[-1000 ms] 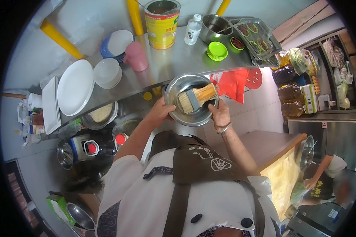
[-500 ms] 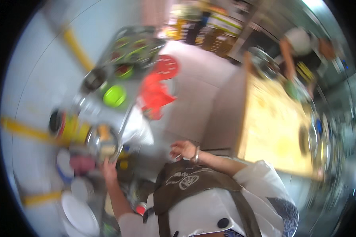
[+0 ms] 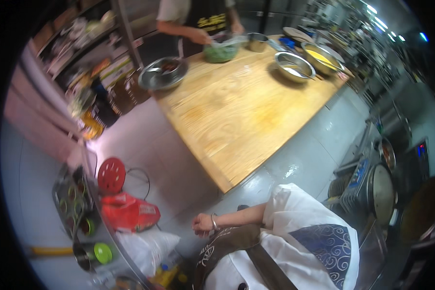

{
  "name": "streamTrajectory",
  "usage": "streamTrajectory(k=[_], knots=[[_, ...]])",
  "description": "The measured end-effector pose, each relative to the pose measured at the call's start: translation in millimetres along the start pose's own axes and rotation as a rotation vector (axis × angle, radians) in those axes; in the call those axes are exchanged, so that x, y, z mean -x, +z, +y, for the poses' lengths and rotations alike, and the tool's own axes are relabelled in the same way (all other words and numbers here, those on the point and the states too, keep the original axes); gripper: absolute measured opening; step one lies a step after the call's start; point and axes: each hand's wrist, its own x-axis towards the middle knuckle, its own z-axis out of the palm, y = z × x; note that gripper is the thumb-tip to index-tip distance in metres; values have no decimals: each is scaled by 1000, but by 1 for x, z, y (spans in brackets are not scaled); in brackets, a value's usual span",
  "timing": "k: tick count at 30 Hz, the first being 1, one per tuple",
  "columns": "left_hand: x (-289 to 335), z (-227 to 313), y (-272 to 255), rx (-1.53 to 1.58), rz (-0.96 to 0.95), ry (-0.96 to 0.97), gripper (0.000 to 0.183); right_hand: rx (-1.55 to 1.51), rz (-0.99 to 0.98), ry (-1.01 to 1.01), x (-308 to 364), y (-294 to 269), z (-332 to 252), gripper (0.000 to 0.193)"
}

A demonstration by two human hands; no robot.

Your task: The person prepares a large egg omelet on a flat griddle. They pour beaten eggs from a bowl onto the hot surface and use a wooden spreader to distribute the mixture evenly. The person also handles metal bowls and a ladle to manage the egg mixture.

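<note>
My right hand point(image 3: 204, 224), with a metal bangle at the wrist, is held in front of my dark apron point(image 3: 227, 241). Its fingers are loosely curled, and nothing shows in them. The nearest things are a red plastic bag point(image 3: 128, 212) and a white plastic sack point(image 3: 147, 249) to its left, which it does not touch. My left hand is out of the picture. At the lower left edge part of a steel bowl point(image 3: 126, 282) shows on a counter, beside a bright green cup point(image 3: 102, 253) and a steel container point(image 3: 83, 257).
A wooden table point(image 3: 227, 121) stands ahead, with a steel basin point(image 3: 152, 83), a steel bowl point(image 3: 294, 73) and a bowl of yellow food point(image 3: 324, 59). Across it, a co-worker's hands hold a bag of greens point(image 3: 222, 52). Stacked dark pans point(image 3: 350, 193) stand right; a red stool point(image 3: 111, 174) left.
The view has swung right, bringing the wooden table to the middle. My left hand, earlier at the steel bowl on the left, has gone out of view. My right hand's fingers look more curled.
</note>
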Motion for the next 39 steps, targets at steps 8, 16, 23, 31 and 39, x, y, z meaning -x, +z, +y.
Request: streamTrajectory(k=[8,16,23,31,39], knots=[[16,112,188,203,-288,-110,46,106,165,-102,76,-110,-13,18],[-25,233,362,104,-820,281,44,185,641,-313,138,-199,6,17],[-43,327,546,91,-1382,1141,43,65,1126,-265,174,-224,51,16],[117,398,573,62,-1970,337,40,-216,1537,-220,201,-158,99,15],[217,396,529,-103,-2110,608,35,-368,1859,-301,205,-137,135,15]])
